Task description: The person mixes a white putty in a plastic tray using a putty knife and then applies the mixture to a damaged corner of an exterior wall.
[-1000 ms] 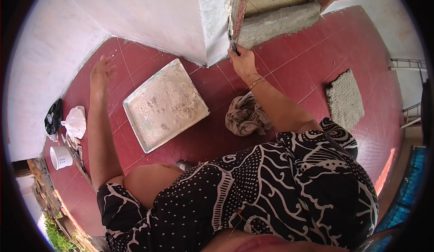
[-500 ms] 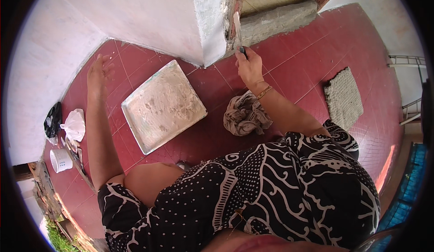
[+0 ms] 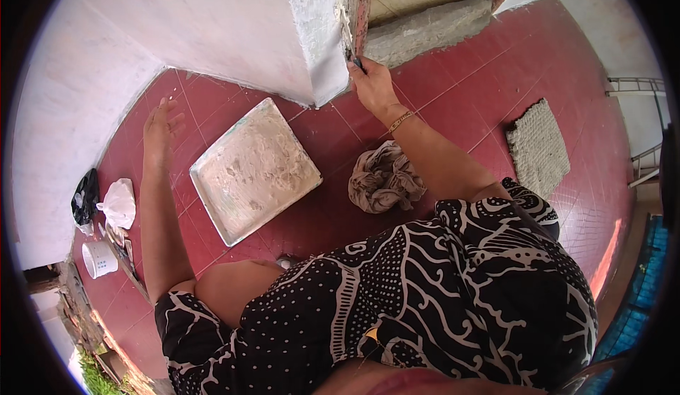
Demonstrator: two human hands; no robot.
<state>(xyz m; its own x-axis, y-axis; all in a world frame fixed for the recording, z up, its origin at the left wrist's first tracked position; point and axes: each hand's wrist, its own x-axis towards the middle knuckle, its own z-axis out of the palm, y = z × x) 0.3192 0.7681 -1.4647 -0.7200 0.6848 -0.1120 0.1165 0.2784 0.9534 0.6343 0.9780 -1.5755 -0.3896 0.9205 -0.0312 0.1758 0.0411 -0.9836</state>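
Note:
My right hand (image 3: 373, 92) is closed around the dark handle of a putty knife (image 3: 357, 63). Its thin blade points upward along the rough edge of the white wall (image 3: 313, 30), beside the reddish door frame (image 3: 364, 5). Whether the blade touches the plaster is hard to tell. My left hand (image 3: 163, 126) is empty, with its fingers apart, held out above the floor near the left wall. Between my arms, a metal tray (image 3: 210, 206) on the floor holds a spread of pale, lumpy paste. A crumpled brownish cloth (image 3: 384, 179) lies below my right forearm.
On the red tiled floor (image 3: 439, 111), a woven mat (image 3: 540, 147) lies to the right. A white tub (image 3: 100, 259), a white plastic bag (image 3: 119, 204) and a black bag (image 3: 85, 200) stand at the left. A rough concrete doorstep (image 3: 425, 35) lies beyond my right hand.
My right hand has moved left and slightly up, bringing the putty knife from in front of the doorway to the wall edge. The left hand has shifted slightly right and down.

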